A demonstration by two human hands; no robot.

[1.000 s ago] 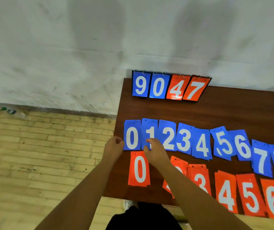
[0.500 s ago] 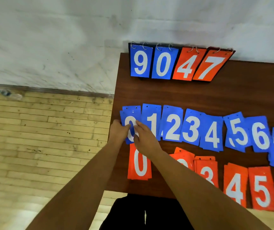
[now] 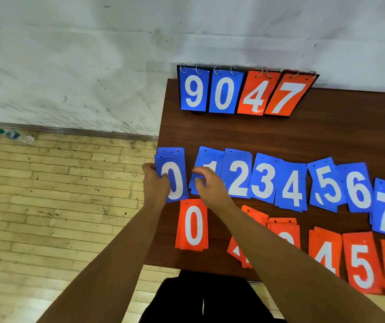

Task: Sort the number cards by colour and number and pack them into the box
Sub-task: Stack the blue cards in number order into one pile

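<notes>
A row of blue number cards, 0 to 7 in view, lies across the brown table (image 3: 326, 136). Below it runs a row of orange cards, starting with the orange 0 pile (image 3: 193, 226). My left hand (image 3: 155, 184) grips the left edge of the blue 0 pile (image 3: 175, 176), which is lifted and slid toward the table's left edge. My right hand (image 3: 206, 183) has its fingers curled on the blue 1 pile (image 3: 211, 159). My right forearm hides part of the orange 1 and 2 piles. No box is in view.
A flip scoreboard (image 3: 245, 94) showing 9, 0, 4, 7 stands at the back of the table against the grey wall. A plastic bottle (image 3: 14, 135) lies on the wooden floor at the left. The table's left edge runs just beside my left hand.
My left hand took hold of the blue 0 pile and drew it left, away from the 1 pile. My right hand shifted from the 0 pile onto the blue 1 pile.
</notes>
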